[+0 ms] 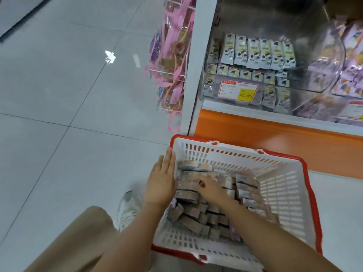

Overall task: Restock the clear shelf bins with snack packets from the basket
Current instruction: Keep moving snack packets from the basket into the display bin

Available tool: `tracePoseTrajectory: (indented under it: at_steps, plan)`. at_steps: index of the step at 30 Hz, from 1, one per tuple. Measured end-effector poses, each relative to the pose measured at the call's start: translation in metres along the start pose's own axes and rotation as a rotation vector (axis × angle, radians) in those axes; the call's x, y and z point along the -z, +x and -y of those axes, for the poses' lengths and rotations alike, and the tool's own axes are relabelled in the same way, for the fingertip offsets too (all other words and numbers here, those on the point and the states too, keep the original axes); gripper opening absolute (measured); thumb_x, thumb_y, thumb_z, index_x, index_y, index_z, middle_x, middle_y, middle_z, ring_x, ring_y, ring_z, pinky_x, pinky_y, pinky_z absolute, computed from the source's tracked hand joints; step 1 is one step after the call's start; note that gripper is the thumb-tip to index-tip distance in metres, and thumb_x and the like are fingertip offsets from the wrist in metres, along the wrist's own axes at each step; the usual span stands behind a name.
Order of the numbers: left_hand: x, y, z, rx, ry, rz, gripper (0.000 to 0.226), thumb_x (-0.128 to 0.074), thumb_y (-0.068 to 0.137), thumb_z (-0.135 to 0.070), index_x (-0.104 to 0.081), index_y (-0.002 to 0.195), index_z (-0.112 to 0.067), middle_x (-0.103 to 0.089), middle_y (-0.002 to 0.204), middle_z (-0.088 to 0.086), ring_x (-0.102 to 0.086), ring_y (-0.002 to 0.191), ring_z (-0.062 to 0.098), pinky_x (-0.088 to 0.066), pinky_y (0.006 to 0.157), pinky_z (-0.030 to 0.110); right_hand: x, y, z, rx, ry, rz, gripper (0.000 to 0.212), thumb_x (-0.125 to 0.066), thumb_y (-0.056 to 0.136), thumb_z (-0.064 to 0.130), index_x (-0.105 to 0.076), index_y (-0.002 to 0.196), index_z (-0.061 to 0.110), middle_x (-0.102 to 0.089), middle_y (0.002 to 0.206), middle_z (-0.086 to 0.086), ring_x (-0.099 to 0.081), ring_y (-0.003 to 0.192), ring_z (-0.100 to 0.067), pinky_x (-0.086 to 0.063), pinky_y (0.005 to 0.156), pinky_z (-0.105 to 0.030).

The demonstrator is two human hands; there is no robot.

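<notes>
The snack packets point(188, 195) still to be shelved lie in the white, red-rimmed basket point(284, 185), which stands on the floor against the orange base point(255, 132) of the shelf. They are packed on edge in rows along the basket's left side and near corner, and the row by the left wall runs from the near edge toward the far one.

The left hand point(163, 179) lies flat along that left rim, fingers straight and together, beside the row. The right hand point(213, 190) reaches in from the near right corner, fingers bent down over the packets. Whether it has closed round any cannot be told. Both hands flank the same row, so they probably mean to lift it as a block.

The target, a clear shelf bin point(275, 99), sits at the shelf's left front corner, ahead of the hands and up to the right. It is nearer the right arm. Its packets stand upright in rows.

Its price label point(238, 89) carries a yellow tag reading "15.80". The rest of the print and the packet brand are too small to read.
</notes>
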State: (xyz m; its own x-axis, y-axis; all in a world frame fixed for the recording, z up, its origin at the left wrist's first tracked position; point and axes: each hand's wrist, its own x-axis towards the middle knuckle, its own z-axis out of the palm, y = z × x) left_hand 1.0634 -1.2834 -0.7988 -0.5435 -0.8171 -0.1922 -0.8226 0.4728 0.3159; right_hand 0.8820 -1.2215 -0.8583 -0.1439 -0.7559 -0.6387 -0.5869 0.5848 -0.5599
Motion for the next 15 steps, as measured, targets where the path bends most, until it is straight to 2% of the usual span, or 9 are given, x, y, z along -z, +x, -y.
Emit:
tracePoseTrajectory:
  at_steps: [3, 8, 13, 15]
  plan:
    - [-0.004, 0.002, 0.003, -0.016, -0.021, -0.017, 0.078, -0.039, 0.098, -0.019, 0.021, 0.147, -0.016, 0.02, 0.161, 0.004, -0.001, 0.152, 0.026, -0.015, 0.123, 0.038, -0.014, 0.011, 0.0, -0.008, 0.024, -0.029, 0.032, -0.054, 0.099, 0.028, -0.056, 0.13, 0.02, -0.059, 0.132, 0.002, -0.056, 0.116, -0.017, -0.046, 0.088, -0.025]
    - [-0.01, 0.002, 0.007, -0.035, -0.018, -0.037, 0.078, -0.042, 0.096, -0.019, 0.014, 0.15, -0.014, 0.013, 0.163, 0.005, -0.009, 0.151, 0.027, -0.021, 0.121, 0.041, -0.026, 0.019, -0.003, -0.056, 0.006, -0.099, 0.009, -0.064, 0.092, 0.018, -0.068, 0.099, 0.023, -0.068, 0.111, 0.002, -0.061, 0.098, -0.015, -0.048, 0.083, -0.026]
    - [-0.009, 0.0, 0.004, -0.016, 0.006, -0.059, 0.076, -0.037, 0.1, -0.022, 0.023, 0.146, -0.017, 0.019, 0.162, 0.002, -0.001, 0.152, 0.025, -0.01, 0.123, 0.036, -0.019, 0.011, -0.004, -0.071, 0.042, -0.095, 0.011, -0.066, 0.09, 0.014, -0.076, 0.093, 0.013, -0.068, 0.092, 0.005, -0.06, 0.085, -0.01, -0.045, 0.078, -0.021]
    - [-0.008, -0.001, 0.003, -0.019, 0.025, -0.081, 0.075, -0.036, 0.1, -0.021, 0.022, 0.146, -0.017, 0.018, 0.162, 0.003, 0.0, 0.152, 0.026, -0.009, 0.123, 0.037, -0.009, 0.005, 0.0, -0.085, 0.082, -0.095, 0.013, -0.064, 0.09, 0.016, -0.075, 0.089, 0.009, -0.069, 0.086, 0.004, -0.061, 0.078, -0.009, -0.046, 0.07, -0.02]
